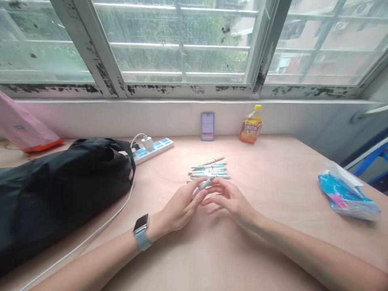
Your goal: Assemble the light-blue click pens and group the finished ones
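Note:
My left hand [181,207], with a watch on its wrist, pinches a pale blue pen [207,183] at its lower end. My right hand [228,198] meets it from the right, fingers curled close around the same pen. Just beyond both hands lies a small pile of several similar pens [209,169] on the wooden table [273,178].
A large black bag [57,190] fills the left of the table. A power strip [153,148] with a white charger and cable lies behind it. A phone [207,126] and an orange drink pouch [251,126] lean on the wall. A blue plastic bag [345,194] sits right; a pink bag [24,129] far left.

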A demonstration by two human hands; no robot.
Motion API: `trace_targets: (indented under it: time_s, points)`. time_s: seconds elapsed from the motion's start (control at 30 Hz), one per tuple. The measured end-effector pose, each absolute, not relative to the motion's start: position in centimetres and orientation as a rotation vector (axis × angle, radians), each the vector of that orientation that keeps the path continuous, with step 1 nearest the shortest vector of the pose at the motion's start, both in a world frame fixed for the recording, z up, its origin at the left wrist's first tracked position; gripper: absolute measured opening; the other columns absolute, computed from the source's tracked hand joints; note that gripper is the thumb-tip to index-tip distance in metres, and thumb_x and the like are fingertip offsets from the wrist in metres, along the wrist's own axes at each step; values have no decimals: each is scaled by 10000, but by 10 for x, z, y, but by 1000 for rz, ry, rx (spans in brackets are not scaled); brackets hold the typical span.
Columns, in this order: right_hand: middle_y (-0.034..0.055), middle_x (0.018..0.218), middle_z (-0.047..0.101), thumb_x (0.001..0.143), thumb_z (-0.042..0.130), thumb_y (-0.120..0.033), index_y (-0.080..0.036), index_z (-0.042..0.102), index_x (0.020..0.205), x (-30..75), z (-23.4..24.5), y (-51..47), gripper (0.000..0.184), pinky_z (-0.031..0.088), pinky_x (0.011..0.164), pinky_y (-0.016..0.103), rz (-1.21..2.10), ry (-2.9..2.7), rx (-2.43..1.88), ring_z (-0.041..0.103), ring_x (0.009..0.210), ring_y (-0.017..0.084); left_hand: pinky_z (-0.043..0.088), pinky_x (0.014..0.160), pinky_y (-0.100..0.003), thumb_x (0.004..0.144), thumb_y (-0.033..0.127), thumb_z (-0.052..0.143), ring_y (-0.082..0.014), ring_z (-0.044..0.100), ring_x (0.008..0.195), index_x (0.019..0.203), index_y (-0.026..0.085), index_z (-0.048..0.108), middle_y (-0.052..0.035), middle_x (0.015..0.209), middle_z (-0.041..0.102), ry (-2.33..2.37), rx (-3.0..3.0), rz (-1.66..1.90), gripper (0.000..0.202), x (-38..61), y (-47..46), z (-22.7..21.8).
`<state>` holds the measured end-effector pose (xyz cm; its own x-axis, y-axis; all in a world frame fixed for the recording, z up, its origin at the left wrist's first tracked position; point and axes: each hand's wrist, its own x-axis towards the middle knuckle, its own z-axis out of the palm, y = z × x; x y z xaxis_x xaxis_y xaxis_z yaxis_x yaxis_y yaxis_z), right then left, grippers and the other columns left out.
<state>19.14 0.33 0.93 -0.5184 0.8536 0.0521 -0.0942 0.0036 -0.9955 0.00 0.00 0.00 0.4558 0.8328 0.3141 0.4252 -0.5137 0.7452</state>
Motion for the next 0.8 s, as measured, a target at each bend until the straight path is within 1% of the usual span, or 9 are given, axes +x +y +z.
trace_targets:
  time_s: [0.07,0.1,0.17,0.23,0.43,0.53,0.63,0.7,0.8]
  points:
    - [27,841,654,887,604,-500,-211,520,941,200,4,11,306,521,512,247,1446,-1580,-913,674,687,170,534,832,-357,1077,390,346,-231,675,988,1301,260,505,-65,1126,687,1170,2372,786,304,-5,4,-1]
    - [1,726,599,920,549,-518,-210,497,837,203,1,15,324,454,468,229,1313,-1647,-965,614,598,149,531,809,-354,1079,373,337,-236,675,974,1271,256,526,-65,1113,686,1215,2489,711,294,-7,6,-3]
    - [-27,590,456,964,468,-529,-212,406,669,207,-4,23,437,356,468,234,1025,-1824,-1032,471,520,121,523,749,-338,1082,348,318,-234,675,902,1202,240,565,-71,1067,680,1256,2691,575,296,-10,9,-6]
    - [-25,571,392,993,412,-515,-210,350,609,207,-7,29,494,330,523,250,841,-1960,-1048,402,540,121,507,698,-321,1084,325,299,-222,665,816,1153,220,583,-69,992,673,1260,2829,496,311,-10,10,-9]
    - [-23,568,391,1038,324,-479,-211,345,602,201,-15,30,513,308,552,258,840,-2077,-998,381,550,128,459,619,-320,1084,282,254,-232,651,739,1072,189,554,-68,906,679,1276,2929,355,315,-10,7,-11]
    - [-24,599,419,1027,369,-436,-217,378,645,201,-16,29,441,319,562,254,854,-2083,-955,390,569,131,446,608,-318,1086,291,242,-228,652,710,981,202,532,-47,854,680,1273,2814,337,322,-11,8,-11]
    - [-25,660,479,995,458,-397,-215,475,754,202,-15,29,303,343,571,243,892,-2063,-937,423,594,133,456,634,-321,1086,317,241,-230,658,722,902,214,513,-39,827,674,1296,2721,400,344,-11,10,-11]
    - [-24,685,511,982,490,-401,-211,526,813,203,-14,28,257,358,578,240,915,-2036,-932,447,603,133,462,642,-324,1081,321,253,-234,662,733,895,217,515,-43,830,675,1317,2698,442,338,-11,10,-11]
    - [-17,635,502,1010,420,-430,-204,513,706,201,-14,27,390,357,584,251,874,-1998,-977,463,598,139,467,630,-321,1064,308,285,-234,667,730,940,220,528,-47,850,683,1336,2699,461,287,-9,9,-12]
